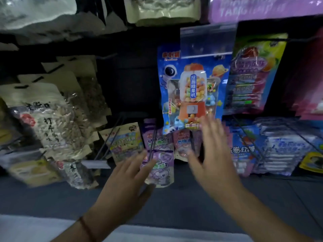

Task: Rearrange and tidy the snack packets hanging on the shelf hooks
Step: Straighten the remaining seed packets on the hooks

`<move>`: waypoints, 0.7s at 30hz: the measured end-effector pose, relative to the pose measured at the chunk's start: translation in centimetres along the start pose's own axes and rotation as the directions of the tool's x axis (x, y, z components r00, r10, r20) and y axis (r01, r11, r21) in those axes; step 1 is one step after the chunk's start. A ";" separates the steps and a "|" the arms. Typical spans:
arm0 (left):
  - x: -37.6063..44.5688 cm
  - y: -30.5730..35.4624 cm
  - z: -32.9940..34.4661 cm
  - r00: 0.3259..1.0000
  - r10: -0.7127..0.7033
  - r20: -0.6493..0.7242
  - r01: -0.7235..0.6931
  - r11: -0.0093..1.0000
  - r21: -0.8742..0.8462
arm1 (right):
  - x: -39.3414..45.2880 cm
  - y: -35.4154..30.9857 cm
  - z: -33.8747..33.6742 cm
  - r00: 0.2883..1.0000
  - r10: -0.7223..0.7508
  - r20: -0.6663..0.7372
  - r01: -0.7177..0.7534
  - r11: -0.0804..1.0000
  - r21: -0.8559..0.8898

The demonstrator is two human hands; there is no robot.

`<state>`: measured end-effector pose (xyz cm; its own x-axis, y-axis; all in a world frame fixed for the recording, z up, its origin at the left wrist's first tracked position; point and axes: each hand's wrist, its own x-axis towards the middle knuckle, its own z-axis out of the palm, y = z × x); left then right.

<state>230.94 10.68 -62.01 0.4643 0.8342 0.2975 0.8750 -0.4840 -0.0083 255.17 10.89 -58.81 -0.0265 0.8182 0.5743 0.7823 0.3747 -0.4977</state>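
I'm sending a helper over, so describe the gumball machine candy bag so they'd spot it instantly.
Look at the middle of the hook shelf, just above the right hand. The blue gumball machine candy bag hangs there, the only one picturing an orange machine and an astronaut.

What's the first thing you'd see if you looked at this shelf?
The bright blue candy-machine packet hanging in the middle jumps out first. Just below it, two open hands reach in: the left hand by a purple packet, the right hand, blurred, under the blue one. Pale seed bags hang at the left.
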 end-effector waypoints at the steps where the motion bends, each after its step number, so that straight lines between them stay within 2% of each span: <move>1: -1.6 -0.4 1.1 0.997 0.000 0.079 -0.002 1.000 0.021 | -2.2 -0.9 0.8 0.986 -0.100 0.131 0.107 0.993 -0.047; 2: -2.8 -0.8 2.1 0.985 -0.023 0.170 0.014 0.998 0.054 | -4.0 -1.6 1.8 0.943 -0.151 0.296 0.177 0.982 -0.064; 3: -3.4 -1.2 3.0 0.966 -0.057 0.251 0.037 0.996 0.084 | -5.5 -2.1 3.0 0.884 -0.133 0.449 0.183 0.981 -0.068; 5: -3.8 -2.7 5.5 0.902 -0.154 0.404 0.118 0.987 0.113 | -7.5 -2.0 5.8 0.779 -0.014 0.626 0.100 0.990 -0.103; 6: -3.5 -3.1 6.7 0.898 -0.181 0.401 0.147 0.983 0.114 | -7.7 -1.7 7.1 0.767 0.035 0.640 0.070 0.988 -0.138; 8: -2.2 -3.8 8.9 0.953 -0.137 0.271 0.102 0.985 0.139 | -7.4 -0.8 9.9 0.792 0.088 0.604 0.052 0.976 -0.210; 13: 1.7 -3.9 13.1 0.991 -0.119 0.058 0.107 0.978 0.180 | -6.2 1.2 15.0 0.838 0.175 0.517 -0.009 0.952 -0.307; 21: 5.1 -5.3 17.7 0.982 -0.112 -0.150 0.144 0.964 0.222 | -3.7 3.5 18.6 0.882 0.205 0.425 -0.029 0.923 -0.385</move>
<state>231.11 22.23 -77.36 0.3377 0.8338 0.4366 0.9410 -0.2883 -0.1772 246.46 17.26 -74.77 -0.1276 0.9835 0.1281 0.9619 0.1542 -0.2260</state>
